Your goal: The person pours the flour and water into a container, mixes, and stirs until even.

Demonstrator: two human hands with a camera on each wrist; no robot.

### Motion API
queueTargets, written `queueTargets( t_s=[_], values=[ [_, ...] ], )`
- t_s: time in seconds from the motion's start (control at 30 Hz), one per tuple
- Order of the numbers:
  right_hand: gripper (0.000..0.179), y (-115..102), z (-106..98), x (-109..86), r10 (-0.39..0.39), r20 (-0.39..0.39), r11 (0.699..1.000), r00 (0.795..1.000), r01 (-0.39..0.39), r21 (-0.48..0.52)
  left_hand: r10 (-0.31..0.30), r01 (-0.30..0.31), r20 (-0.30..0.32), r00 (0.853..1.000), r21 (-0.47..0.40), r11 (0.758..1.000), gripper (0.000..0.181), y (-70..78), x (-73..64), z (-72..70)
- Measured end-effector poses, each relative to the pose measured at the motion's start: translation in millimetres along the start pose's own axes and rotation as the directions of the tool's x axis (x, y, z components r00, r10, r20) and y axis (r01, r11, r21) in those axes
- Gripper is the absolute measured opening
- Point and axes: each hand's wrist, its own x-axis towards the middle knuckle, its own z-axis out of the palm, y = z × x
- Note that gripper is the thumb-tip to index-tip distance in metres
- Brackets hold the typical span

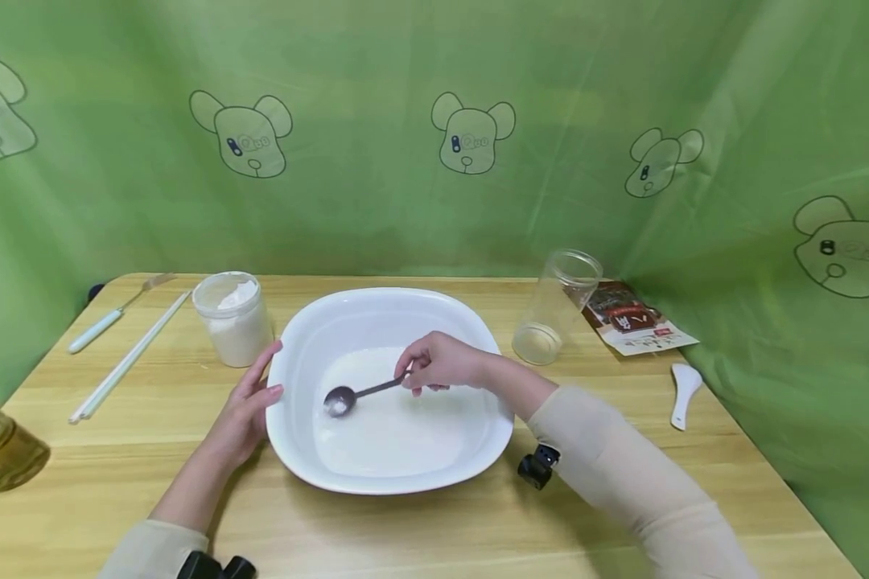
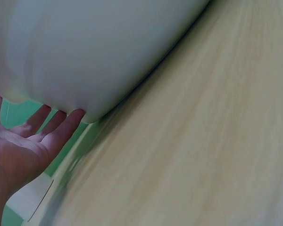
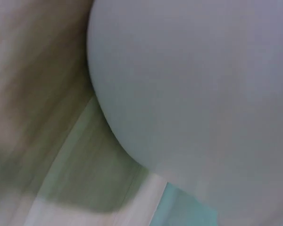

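A large white basin stands on the table, with what looks like white liquid or powder across its bottom. Over it, my right hand pinches the handle of a dark metal spoon, whose bowl holds a little white stuff low inside the basin. My left hand rests against the basin's left side; in the left wrist view its fingers lie nearly straight along the outer wall. The right wrist view shows only the basin's outer wall and some table; that hand is hidden there.
Left of the basin are a jar of white powder, chopsticks, a fork and a container of amber liquid. To the right stand a clear cup, a brown packet and a white spoon. A green curtain hangs behind.
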Motion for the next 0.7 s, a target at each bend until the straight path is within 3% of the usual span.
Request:
queueTargets(
  t_s=[0.17, 0.4, 0.53, 0.7],
  values=[
    [0.011, 3, -2, -21.7, -0.02, 0.097, 0.999, 0.995, 0.023, -0.027, -0.004, 0.004, -0.003, 1.0, -0.002, 1.0, 0.057, 0.3, -0.2, 0.5],
    [0.01, 8, -24, -59.2, -0.04, 0.121, 0.993, 0.992, 0.053, -0.101, -0.011, 0.011, 0.001, 1.0, -0.001, 1.0, 0.057, 0.6, 0.0, -0.7],
    [0.009, 3, -41, -72.8, -0.017, 0.063, 0.977, 0.998, 0.03, -0.213, -0.009, 0.009, -0.001, 1.0, 0.003, 1.0, 0.057, 0.7, 0.2, -1.8],
    [0.008, -1, -53, -74.0, 0.053, -0.11, 0.935, 0.993, -0.088, -0.344, -0.021, 0.021, -0.005, 1.0, 0.006, 1.0, 0.058, 0.1, 1.0, -2.0]
  ],
)
